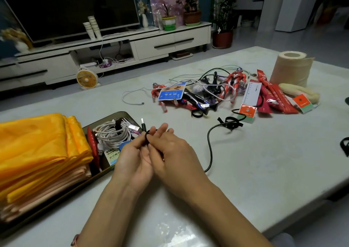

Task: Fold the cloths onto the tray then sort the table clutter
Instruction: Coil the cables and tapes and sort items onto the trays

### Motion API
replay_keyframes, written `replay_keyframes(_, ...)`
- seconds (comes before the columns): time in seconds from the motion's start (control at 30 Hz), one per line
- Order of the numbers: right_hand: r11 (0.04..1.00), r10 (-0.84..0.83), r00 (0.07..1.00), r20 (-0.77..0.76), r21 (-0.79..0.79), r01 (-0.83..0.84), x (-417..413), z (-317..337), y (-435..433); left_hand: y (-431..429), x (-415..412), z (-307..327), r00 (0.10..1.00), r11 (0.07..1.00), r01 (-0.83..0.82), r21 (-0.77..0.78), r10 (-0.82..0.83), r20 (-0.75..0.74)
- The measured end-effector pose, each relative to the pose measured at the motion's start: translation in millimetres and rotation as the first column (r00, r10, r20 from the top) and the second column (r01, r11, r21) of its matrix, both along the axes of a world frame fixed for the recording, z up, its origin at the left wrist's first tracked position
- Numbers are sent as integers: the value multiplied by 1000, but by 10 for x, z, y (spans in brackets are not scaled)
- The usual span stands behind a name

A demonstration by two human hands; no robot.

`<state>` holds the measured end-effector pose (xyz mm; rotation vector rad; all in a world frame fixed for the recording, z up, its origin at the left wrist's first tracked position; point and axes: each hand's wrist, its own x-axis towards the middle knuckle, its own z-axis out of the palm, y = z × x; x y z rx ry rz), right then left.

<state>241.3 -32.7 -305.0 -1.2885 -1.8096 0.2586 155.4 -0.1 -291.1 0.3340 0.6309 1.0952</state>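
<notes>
Both hands meet over the near middle of the desk (245,171), just right of the tray (98,176). The left hand (132,158) has its fingers curled round one black cable (209,148). The right hand (170,152) pinches the same cable between thumb and fingers. The cable's plug (143,124) sticks up above the fingers. The rest of the cable loops over the desk to a black strap (231,124).

The single tray carries one stack of folded cloths (37,148), orange on top and peach below; how many cloths I cannot tell. Beside the stack in the tray lies one coil of white cables (113,135).

The clutter sits well apart at the far side of the desk:
- two red figures (234,80), tangled in cables
- one blue card (171,93)
- one white lead (130,93)
- one ruler (252,93)
- a bunch of red sachets (273,95), too overlapped to count
- two orange tags (247,111)
- one paper roll (291,67)
</notes>
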Motion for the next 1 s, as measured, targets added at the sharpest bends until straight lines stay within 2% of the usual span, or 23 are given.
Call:
replay_keyframes(0.1,998,55,997,-61,15,-54,28,-13,22,17,-1,-22,999,999,-51,12,51,-10)
replay_keyframes(0.2,994,112,961,-255,16,-112,74,9,29,71,-32,-2,989,988,-146,56,145,27)
replay_keyframes(0.23,989,120,935,-333,-42,-142,110,43,25,102,-71,18,984,981,-177,85,175,23)
replay_keyframes(0.3,931,118,903,-414,-270,-245,206,83,31,136,-147,67,980,973,-193,125,187,64)
replay_keyframes(0.37,804,144,909,-391,-490,-338,315,58,48,145,-218,67,977,975,-168,145,146,154)
replay_keyframes(0.43,691,147,897,-417,-605,-395,371,15,62,137,-253,38,972,980,-109,164,71,224)
replay_keyframes(0.5,631,70,820,-567,-612,-477,394,-6,87,109,-248,27,968,981,-24,192,-25,249)
replay_keyframes(0.6,607,-36,570,-821,-471,-640,358,35,115,37,-144,65,986,969,45,244,-82,146)
replay_keyframes(0.63,653,-39,566,-823,-450,-609,310,54,121,8,-95,90,993,966,47,253,-72,92)
replay_keyframes(0.7,789,-67,669,-741,-450,-419,179,20,138,-26,-17,91,1000,970,23,243,-27,15)
replay_keyframes(0.77,872,-127,739,-662,-429,-234,75,-59,179,-29,21,69,1000,981,-6,193,6,1)
replay_keyframes(0.87,906,-181,761,-624,-407,-118,40,-118,206,-28,46,37,1000,989,-9,150,11,-15)
replay_keyframes(1.0,919,-279,693,-664,-393,-6,38,-111,186,-74,118,10,999,991,0,136,6,-42)
